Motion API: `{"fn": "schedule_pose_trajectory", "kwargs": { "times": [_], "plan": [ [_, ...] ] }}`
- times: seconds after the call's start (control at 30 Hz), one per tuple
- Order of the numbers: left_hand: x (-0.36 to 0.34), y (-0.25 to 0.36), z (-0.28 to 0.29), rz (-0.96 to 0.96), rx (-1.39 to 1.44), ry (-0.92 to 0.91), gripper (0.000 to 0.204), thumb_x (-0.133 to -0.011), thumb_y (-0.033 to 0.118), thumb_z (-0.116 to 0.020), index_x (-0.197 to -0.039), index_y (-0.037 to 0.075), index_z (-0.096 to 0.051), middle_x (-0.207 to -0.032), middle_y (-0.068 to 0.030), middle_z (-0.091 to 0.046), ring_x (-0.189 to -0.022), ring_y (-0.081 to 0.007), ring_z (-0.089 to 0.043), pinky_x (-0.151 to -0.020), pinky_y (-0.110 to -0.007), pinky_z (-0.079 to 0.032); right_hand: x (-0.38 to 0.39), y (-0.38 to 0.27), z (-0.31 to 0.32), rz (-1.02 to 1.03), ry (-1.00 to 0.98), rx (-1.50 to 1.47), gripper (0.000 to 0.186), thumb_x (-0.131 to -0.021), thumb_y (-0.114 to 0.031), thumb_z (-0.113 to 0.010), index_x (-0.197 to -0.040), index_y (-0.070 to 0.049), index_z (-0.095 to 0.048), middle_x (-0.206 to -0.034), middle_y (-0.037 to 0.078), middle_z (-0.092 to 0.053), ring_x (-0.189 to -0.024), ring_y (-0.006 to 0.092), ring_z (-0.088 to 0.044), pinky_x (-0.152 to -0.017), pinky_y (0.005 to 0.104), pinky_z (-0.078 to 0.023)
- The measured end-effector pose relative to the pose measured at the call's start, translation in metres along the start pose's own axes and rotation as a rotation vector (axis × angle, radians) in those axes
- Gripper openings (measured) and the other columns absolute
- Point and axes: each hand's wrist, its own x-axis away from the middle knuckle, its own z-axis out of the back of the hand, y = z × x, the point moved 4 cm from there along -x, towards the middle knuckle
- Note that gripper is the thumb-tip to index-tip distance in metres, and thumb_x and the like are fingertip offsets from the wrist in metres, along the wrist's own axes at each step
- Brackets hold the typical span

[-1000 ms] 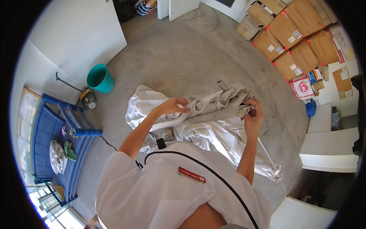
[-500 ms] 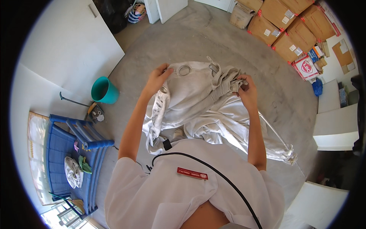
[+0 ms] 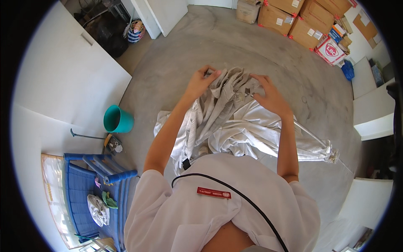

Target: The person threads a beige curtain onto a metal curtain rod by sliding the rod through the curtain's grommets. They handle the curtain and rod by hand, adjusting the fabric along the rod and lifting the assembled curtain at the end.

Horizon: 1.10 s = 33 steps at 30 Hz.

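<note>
A greyish-white eyelet curtain (image 3: 220, 98) hangs in front of me, its top edge gathered into upright folds between my hands. My left hand (image 3: 200, 86) is closed on the left side of the gathered folds, thumb and fingers pinching the cloth. On the other side, my right hand (image 3: 270, 97) grips the folds with its thumb and fingers bent round them. More white cloth (image 3: 256, 130) spreads below and to the right, under my right forearm. A pale rod (image 3: 310, 133) runs along it to a bunched cloth end (image 3: 331, 155); its near part is hidden.
A teal bucket (image 3: 119, 119) stands on the floor at left, near a blue bench (image 3: 79, 185) with cloths on it. Cardboard boxes (image 3: 281, 19) are stacked at the far right. White cabinets (image 3: 373, 107) line the right side. A black cable (image 3: 235, 185) crosses my shirt.
My left hand has moved right, toward my right hand. The cloth that was stretched between them is now folded together, and the eyelet ring seen before is hidden. The view has shifted slightly.
</note>
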Motion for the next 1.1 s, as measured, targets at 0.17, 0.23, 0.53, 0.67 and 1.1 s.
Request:
{"fn": "schedule_pose_trajectory", "kwargs": {
  "times": [0.17,0.23,0.53,0.67,1.1],
  "plan": [
    [-0.009,-0.007,0.002,-0.007,0.012,-0.021,0.040,-0.093,0.042,-0.068,-0.104,0.004,-0.066,-0.072,0.0001,-0.059,-0.065,-0.0071,-0.049,-0.058,-0.024,-0.039,-0.029,-0.061,-0.033,0.200,0.186,0.226,0.070,-0.085,-0.029,-0.070,-0.145,-0.005,-0.044,-0.134,0.021,-0.054,-0.128,0.0345,-0.048,-0.111,0.0488,-0.032],
    [-0.006,0.004,0.005,-0.086,0.027,-0.053,0.045,-0.091,0.045,-0.069,-0.104,0.002,-0.067,-0.074,-0.0040,-0.063,-0.069,-0.0104,-0.054,-0.063,-0.027,-0.043,-0.043,-0.059,-0.066,0.236,0.134,-0.084,0.072,-0.084,-0.031,-0.071,-0.146,-0.007,-0.045,-0.130,0.019,-0.059,-0.123,0.0332,-0.051,-0.108,0.0508,-0.033],
    [-0.001,-0.007,0.013,-0.054,-0.132,-0.066,0.042,-0.093,0.043,-0.067,-0.107,0.003,-0.067,-0.077,-0.0033,-0.058,-0.073,-0.0129,-0.049,-0.067,-0.030,-0.040,-0.004,0.006,-0.020,-0.118,-0.326,0.357,0.067,-0.074,-0.033,-0.078,-0.137,-0.021,-0.057,-0.099,0.010,-0.066,-0.107,0.0322,-0.054,-0.096,0.0500,-0.037],
    [-0.010,-0.001,0.012,-0.041,-0.132,-0.111,0.043,-0.091,0.040,-0.070,-0.106,0.000,-0.066,-0.080,-0.0062,-0.063,-0.075,-0.0137,-0.056,-0.070,-0.030,-0.044,-0.018,0.013,-0.045,-0.056,-0.194,0.280,0.063,-0.072,-0.028,-0.080,-0.132,-0.019,-0.060,-0.114,0.011,-0.059,-0.108,0.0331,-0.053,-0.098,0.0523,-0.038],
    [-0.019,-0.011,0.046,-0.105,-0.139,-0.149,0.046,-0.083,0.039,-0.078,-0.110,0.002,-0.068,-0.086,-0.0081,-0.068,-0.085,-0.0174,-0.061,-0.080,-0.032,-0.047,0.028,0.043,-0.034,-0.281,-0.077,-0.077,0.050,-0.082,-0.025,-0.080,-0.127,-0.016,-0.060,-0.084,0.010,-0.064,-0.077,0.0239,-0.064,-0.076,0.0366,-0.051]
  ]
}}
